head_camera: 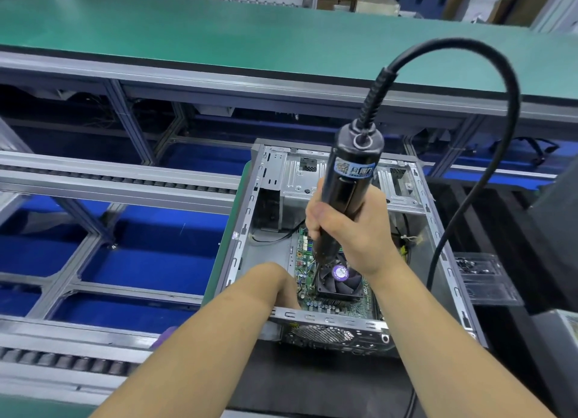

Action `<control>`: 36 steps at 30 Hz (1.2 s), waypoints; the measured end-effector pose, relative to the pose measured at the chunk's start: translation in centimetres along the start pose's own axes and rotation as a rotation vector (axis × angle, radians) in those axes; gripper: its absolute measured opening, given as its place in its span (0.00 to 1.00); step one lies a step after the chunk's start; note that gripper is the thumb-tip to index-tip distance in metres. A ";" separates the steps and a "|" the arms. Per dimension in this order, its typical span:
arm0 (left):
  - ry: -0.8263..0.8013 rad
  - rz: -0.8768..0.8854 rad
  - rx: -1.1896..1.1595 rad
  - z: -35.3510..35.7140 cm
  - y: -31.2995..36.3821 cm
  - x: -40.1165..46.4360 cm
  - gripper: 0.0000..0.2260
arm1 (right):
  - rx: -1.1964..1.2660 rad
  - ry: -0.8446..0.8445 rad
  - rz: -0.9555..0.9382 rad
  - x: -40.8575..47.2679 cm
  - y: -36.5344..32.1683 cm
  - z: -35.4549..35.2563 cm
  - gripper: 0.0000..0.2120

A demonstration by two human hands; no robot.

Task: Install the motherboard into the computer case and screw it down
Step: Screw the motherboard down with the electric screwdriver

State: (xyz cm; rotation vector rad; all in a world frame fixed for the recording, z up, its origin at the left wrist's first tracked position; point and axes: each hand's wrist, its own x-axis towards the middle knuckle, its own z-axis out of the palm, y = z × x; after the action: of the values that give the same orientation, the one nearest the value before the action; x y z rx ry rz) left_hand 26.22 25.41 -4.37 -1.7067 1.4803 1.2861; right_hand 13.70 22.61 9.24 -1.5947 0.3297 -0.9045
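Glossy black plastic driver (347, 180) wrapped by the right fingers (316, 212), with smooth rubbery cable (488, 83) above them. Bare grey sheet-metal case (247, 211) around the fingers, dull and stamped. Green matt board (353, 308) below, black plastic fan (341, 280) beside it. Matt green worktop (187, 26) beyond.
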 end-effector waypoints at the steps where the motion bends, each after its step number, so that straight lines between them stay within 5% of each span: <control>1: 0.002 0.000 -0.003 0.0 0.0 -0.1 0.31 | 0.004 0.005 0.003 0.0 0.0 0.1 0.20; 9: 0.010 0.009 0.011 -0.1 0.2 -1.0 0.31 | -0.024 0.024 0.029 -0.2 -0.4 0.2 0.21; 14: 0.113 0.049 0.106 0.0 0.3 -1.0 0.30 | -0.051 0.074 -0.025 -0.7 -1.0 0.0 0.07; 19: 0.484 0.074 -0.188 -0.5 0.4 -1.2 0.36 | 0.099 0.355 -0.184 0.6 -3.3 -2.2 0.09; 28: 1.126 -0.045 0.150 -2.7 3.7 -2.7 0.35 | 0.088 0.735 -0.200 1.8 -3.1 -8.0 0.10; 33: 0.750 0.163 0.229 -1.8 4.6 -1.2 0.47 | 0.065 0.731 -0.162 1.0 -1.6 -8.8 0.16; 36: 0.769 0.198 0.189 -1.7 4.3 -0.6 0.41 | 0.030 0.726 -0.129 0.9 -1.1 -9.0 0.17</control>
State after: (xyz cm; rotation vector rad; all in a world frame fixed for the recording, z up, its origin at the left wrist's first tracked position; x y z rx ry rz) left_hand 22.70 23.06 -2.37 -2.0717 2.1535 0.5355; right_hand 7.60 15.90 10.42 -1.2204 0.7166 -1.5705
